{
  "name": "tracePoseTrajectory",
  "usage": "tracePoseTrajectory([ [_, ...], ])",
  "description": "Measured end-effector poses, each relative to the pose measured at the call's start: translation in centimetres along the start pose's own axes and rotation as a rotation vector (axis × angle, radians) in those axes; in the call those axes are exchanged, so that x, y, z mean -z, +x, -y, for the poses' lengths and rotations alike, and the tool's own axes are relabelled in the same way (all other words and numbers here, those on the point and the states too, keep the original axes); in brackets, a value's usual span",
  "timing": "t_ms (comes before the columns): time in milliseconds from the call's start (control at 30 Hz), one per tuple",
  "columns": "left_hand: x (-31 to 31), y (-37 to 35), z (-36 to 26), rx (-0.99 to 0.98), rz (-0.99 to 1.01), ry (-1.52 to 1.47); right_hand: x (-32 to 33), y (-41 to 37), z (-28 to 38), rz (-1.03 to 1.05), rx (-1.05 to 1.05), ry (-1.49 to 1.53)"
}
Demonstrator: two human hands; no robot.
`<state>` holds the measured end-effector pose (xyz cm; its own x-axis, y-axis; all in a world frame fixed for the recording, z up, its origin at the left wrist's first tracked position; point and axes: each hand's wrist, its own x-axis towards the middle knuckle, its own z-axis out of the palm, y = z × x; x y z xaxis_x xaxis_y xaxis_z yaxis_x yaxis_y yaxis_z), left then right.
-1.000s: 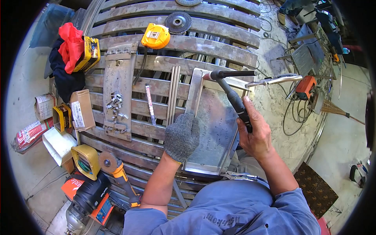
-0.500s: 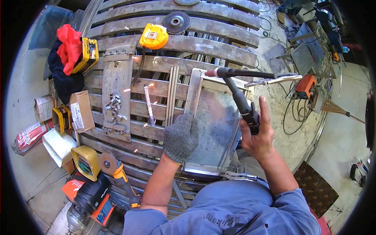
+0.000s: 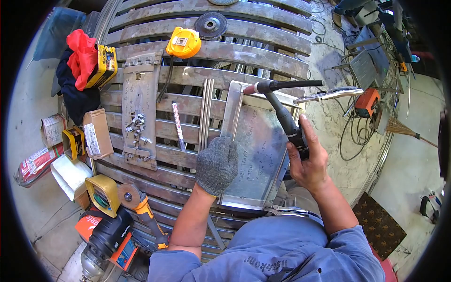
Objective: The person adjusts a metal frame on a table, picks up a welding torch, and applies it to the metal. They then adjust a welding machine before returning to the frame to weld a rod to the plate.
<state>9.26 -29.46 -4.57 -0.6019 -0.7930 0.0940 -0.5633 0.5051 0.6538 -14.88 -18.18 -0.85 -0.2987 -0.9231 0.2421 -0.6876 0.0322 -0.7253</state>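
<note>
My right hand (image 3: 310, 162) grips a TIG welding torch (image 3: 286, 117), index finger raised along the handle. The torch's reddish nozzle (image 3: 250, 89) is at the upper left corner of a flat metal panel (image 3: 258, 160) with handwriting and bright metal edging. In a grey knitted glove, my left hand (image 3: 217, 164) rests closed at the panel's left edge. A thin metal rod (image 3: 238, 115) runs from its fingers up toward the nozzle; the grip itself is hidden. Left of this lie several narrow metal rods (image 3: 206, 110) and a white marker (image 3: 178, 126).
On the slatted metal bench (image 3: 263, 35) are a yellow tape measure (image 3: 183, 43), a flap disc (image 3: 211, 25), and a plate (image 3: 136, 96) bearing small metal pieces. An angle grinder (image 3: 143, 211) lies near my left forearm. Locking pliers (image 3: 331, 95) stand at the panel's right edge.
Bright sparks around the nozzle and marker have gone. The torch has turned and shifted slightly left, and my right index finger has come closer to its handle. My left hand stays in place.
</note>
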Motion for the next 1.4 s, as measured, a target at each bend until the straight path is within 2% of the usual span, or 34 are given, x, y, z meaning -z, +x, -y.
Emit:
tracePoseTrajectory([
  [67,0.1,0.0,-0.2,0.008,-0.001,0.009,0.6,-0.5,0.5,0.074,-0.375,0.263],
  [167,0.3,0.2,-0.3,0.005,-0.006,0.003,0.7,-0.6,0.0,0.058,-0.613,0.668],
  [233,0.3,0.2,-0.2,0.004,-0.003,-0.007,1.7,-0.2,-0.5,0.085,-0.716,0.901],
  [367,0.4,0.1,-0.3,0.02,0.004,-0.019,2.0,-0.2,-0.9,0.04,-0.772,1.042],
  [400,0.4,0.1,-0.2,0.018,0.004,-0.016,2.1,-0.1,-0.8,0.045,-0.772,1.024],
  [500,0.3,0.1,-0.1,0.01,-0.004,-0.015,2.0,-0.4,-0.6,0.068,-0.674,0.721],
  [600,0.1,0.1,-0.1,-0.001,-0.018,-0.024,0.8,-0.8,-0.9,-0.007,-0.17,0.146],
  [700,0.2,0.1,-0.2,-0.007,-0.014,-0.013,-0.2,-0.7,-0.5,-0.05,-0.031,0.038],
  [933,0.2,0.1,0.0,-0.019,-0.001,-0.004,-0.2,-0.7,-0.5,0.032,-0.037,0.028],
  [1400,0.6,0.4,-0.5,-0.061,0.002,0.019,-0.5,-0.4,-0.4,0.041,-0.035,0.015],
])
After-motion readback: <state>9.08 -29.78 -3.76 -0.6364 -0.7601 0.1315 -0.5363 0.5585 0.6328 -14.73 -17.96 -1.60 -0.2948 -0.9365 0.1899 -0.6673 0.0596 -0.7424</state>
